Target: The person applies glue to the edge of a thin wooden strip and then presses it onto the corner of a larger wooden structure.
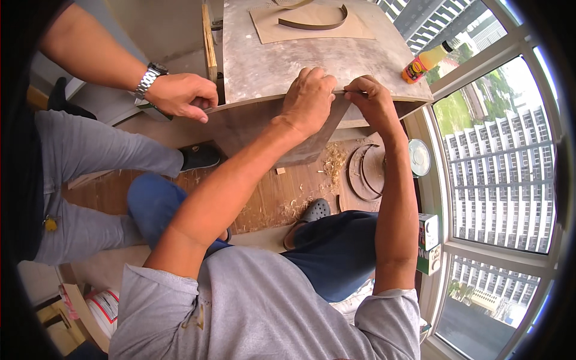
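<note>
A thin brown wooden panel (255, 129) stands slanted against the front of a box-like wooden piece with a worn, whitish top (258, 69). My left hand (309, 99) is closed over the panel's upper edge, fingers bent on the far side. At the panel's right corner, my right hand (372, 102) pinches thumb against fingers; whatever lies between them is too small to make out. Another person's hand (183, 96), with a metal wristwatch, touches the left end of the same edge. On the whitish top lies a curved brown strip (315, 27) over a tan sheet (270, 30).
A bottle of yellow liquid (429, 63) stands at the top's right side, by the windows. Below, wood shavings (333, 162) and a coil of brown strip (357, 174) lie on the floor. The other person's grey-trousered leg (108, 144) is on the left. Boxes (428, 234) stand beside the right window.
</note>
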Action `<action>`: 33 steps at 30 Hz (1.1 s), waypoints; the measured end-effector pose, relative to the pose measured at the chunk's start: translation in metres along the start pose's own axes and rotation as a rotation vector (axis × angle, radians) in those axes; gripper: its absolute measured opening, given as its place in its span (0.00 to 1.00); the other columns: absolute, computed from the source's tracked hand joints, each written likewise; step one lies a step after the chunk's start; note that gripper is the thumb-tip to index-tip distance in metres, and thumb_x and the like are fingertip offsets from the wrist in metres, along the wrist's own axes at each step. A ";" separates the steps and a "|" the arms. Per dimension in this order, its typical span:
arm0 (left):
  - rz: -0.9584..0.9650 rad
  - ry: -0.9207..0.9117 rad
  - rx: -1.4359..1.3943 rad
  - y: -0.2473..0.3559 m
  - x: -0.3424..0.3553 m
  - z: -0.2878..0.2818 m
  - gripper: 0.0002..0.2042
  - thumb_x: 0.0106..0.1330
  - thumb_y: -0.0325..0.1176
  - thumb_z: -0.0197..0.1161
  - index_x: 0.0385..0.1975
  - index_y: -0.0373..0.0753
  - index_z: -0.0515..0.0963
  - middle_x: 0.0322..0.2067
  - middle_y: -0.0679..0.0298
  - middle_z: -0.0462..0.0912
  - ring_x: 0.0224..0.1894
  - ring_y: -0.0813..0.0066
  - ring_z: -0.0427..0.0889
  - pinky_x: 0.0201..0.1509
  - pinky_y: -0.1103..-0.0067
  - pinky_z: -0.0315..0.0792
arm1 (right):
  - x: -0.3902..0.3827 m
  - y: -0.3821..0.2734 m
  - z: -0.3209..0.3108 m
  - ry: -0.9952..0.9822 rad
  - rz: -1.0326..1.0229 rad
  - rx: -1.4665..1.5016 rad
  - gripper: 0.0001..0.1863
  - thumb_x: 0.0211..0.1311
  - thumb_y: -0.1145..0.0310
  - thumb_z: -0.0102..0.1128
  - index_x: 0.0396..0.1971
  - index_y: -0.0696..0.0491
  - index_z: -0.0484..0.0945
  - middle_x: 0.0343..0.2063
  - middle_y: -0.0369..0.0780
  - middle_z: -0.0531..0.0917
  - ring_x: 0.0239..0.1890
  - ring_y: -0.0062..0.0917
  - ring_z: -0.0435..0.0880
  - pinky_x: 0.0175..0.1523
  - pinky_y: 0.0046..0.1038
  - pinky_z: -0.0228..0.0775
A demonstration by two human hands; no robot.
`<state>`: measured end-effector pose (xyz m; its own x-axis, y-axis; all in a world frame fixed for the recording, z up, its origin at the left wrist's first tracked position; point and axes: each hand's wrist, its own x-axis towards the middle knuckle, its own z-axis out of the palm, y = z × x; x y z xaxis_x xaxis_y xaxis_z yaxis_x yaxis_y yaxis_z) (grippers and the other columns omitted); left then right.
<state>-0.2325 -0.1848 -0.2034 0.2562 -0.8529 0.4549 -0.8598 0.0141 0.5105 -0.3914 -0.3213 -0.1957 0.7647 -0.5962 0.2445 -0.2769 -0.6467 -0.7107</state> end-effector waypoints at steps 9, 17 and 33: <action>0.038 0.092 -0.080 0.002 0.009 0.017 0.07 0.65 0.33 0.70 0.34 0.34 0.85 0.41 0.50 0.84 0.52 0.50 0.81 0.61 0.61 0.74 | -0.003 0.022 -0.014 -0.021 -0.012 0.045 0.08 0.70 0.74 0.68 0.44 0.60 0.87 0.41 0.37 0.86 0.45 0.21 0.82 0.52 0.24 0.74; -0.009 0.086 0.001 -0.003 0.000 0.016 0.07 0.67 0.32 0.69 0.38 0.37 0.84 0.46 0.55 0.82 0.56 0.55 0.78 0.62 0.64 0.74 | 0.007 0.030 0.001 -0.072 0.029 0.207 0.07 0.73 0.73 0.67 0.45 0.59 0.85 0.37 0.30 0.83 0.39 0.11 0.77 0.45 0.18 0.72; -0.579 0.544 -0.271 -0.100 -0.199 -0.079 0.22 0.64 0.32 0.76 0.54 0.34 0.76 0.50 0.57 0.79 0.50 0.66 0.79 0.55 0.69 0.76 | 0.006 0.007 0.001 0.012 0.051 0.024 0.16 0.71 0.70 0.69 0.55 0.59 0.85 0.46 0.38 0.85 0.42 0.20 0.83 0.46 0.24 0.77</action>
<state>-0.1626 0.0250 -0.2876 0.8617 -0.3938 0.3200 -0.4085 -0.1644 0.8978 -0.3878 -0.3290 -0.2000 0.7426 -0.6342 0.2151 -0.3016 -0.6035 -0.7381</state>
